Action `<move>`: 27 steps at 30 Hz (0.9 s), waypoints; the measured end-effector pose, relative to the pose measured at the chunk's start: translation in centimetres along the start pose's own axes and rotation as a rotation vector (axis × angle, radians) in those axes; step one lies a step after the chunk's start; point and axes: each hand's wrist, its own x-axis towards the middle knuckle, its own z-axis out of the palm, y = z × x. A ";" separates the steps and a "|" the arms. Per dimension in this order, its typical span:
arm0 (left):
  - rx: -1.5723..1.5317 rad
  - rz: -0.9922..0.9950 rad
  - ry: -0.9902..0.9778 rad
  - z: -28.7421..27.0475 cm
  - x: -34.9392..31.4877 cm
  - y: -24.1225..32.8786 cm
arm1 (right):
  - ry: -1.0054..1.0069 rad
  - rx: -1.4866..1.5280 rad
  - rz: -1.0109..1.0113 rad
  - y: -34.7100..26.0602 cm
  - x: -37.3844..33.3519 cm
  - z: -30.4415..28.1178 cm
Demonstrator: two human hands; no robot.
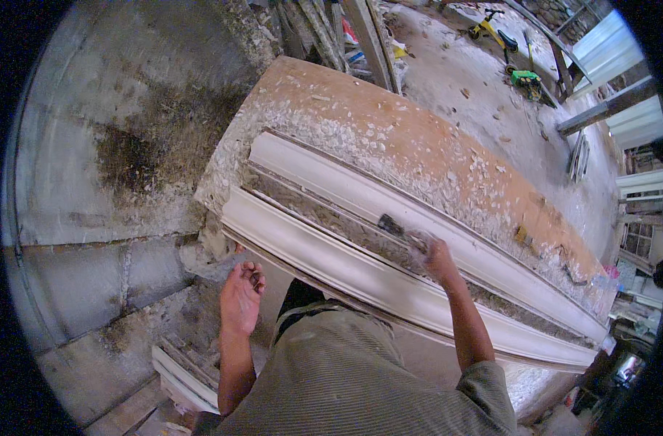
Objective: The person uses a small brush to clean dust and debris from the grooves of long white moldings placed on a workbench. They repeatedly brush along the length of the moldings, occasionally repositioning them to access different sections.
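Two long white plaster moulding strips lie side by side and slanted on a large board. My right hand [438, 263] is closed around a small brush with a dark head [391, 224]. The brush points up and left, over the far moulding [331, 174] near its inner edge. Motion blurs the handle and fingers, so the exact grip is unclear. My left hand [241, 298] hangs off the board, near the left end of the near moulding [309, 254]. Its fingers are loosely curled and slightly apart, with no object visible in them.
Dried white flakes cover much of the orange-brown board [418, 134]. Another moulding piece [179, 381] rests low at the left. A stained wall [70, 174] borders the left side. Upright timber [371, 43] stands behind the board. A yellow balance bike [491, 33] is on the far floor.
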 end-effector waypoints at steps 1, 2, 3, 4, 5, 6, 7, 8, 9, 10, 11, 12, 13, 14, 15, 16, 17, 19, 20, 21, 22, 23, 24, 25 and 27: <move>-0.001 -0.011 -0.002 -0.2 0.4 0.3 | 0.003 0.021 0.027 -0.1 -0.9 -0.6; -0.005 -0.016 -0.005 -0.4 0.8 0.7 | 0.021 0.034 0.061 -0.3 -1.6 -0.7; 0.019 -0.033 0.000 -0.6 1.3 0.9 | 0.040 0.077 0.113 -0.2 -2.2 -0.8; 0.041 -0.044 0.004 -0.8 1.9 1.1 | 0.026 0.070 0.151 -0.2 -2.4 -0.5; 0.070 -0.063 0.030 -1.0 2.6 1.4 | 0.013 0.062 0.185 -0.2 -2.6 -0.2; 0.064 -0.068 -0.023 -1.1 3.3 1.8 | -0.003 0.054 0.232 -0.2 -2.4 0.4; 0.067 -0.086 -0.053 -1.2 3.9 2.3 | 0.019 0.065 0.135 -0.5 -1.7 1.4; 0.073 -0.111 -0.058 -1.3 4.6 2.8 | 0.037 0.075 0.053 -0.9 -0.6 2.7; 0.066 -0.103 -0.089 -1.4 5.2 3.4 | 0.023 0.038 0.027 -1.5 0.5 3.8; 0.061 -0.100 -0.098 -1.5 5.8 4.0 | -0.005 0.075 0.045 -2.3 2.0 5.0; 0.055 -0.096 -0.102 -1.6 6.3 4.7 | -0.044 0.056 0.047 -3.4 4.1 6.7; 0.017 -0.082 -0.117 -1.7 6.8 5.5 | -0.008 0.009 0.033 -5.0 7.0 9.0; -0.018 -0.067 -0.127 -1.9 7.2 6.3 | 0.013 -0.084 -0.012 -6.9 9.9 11.4; -0.053 -0.049 -0.133 -2.2 7.6 7.1 | -0.041 -0.163 -0.022 -8.7 12.8 13.5; -0.051 -0.032 -0.115 -2.6 7.9 7.9 | -0.081 -0.264 -0.049 -11.0 16.2 15.9; -0.046 -0.016 -0.096 -3.1 8.0 8.6 | 0.043 0.019 -0.052 -13.8 19.1 18.8; -0.049 0.013 -0.121 -3.6 8.2 9.3 | 0.053 -0.054 -0.182 -16.6 22.9 21.2; -0.014 -0.023 -0.089 -4.8 8.7 10.8 | 0.114 -0.135 -0.371 -21.4 28.3 24.4; 0.005 -0.033 -0.073 -5.4 9.1 11.6 | 0.204 -0.101 -0.400 -23.5 30.4 25.1; 0.030 0.001 -0.059 -6.1 9.5 12.3 | 0.148 -0.115 -0.339 -25.3 31.9 25.0; 0.058 0.031 -0.021 -6.8 10.0 12.8 | 0.130 -0.061 -0.317 -26.1 32.0 24.5; 0.118 0.058 0.046 -7.4 10.6 13.2 | 0.080 -0.086 -0.214 -27.0 32.1 23.8; 0.045 0.064 0.007 -8.2 11.3 13.7 | 0.066 -0.045 -0.156 -26.2 30.5 22.3; 0.008 0.067 0.001 -9.2 11.9 14.4 | 0.107 0.016 -0.158 -24.9 28.6 20.5; -0.036 0.071 0.000 -11.3 13.9 15.7 | 0.146 0.098 -0.281 -21.3 24.9 16.8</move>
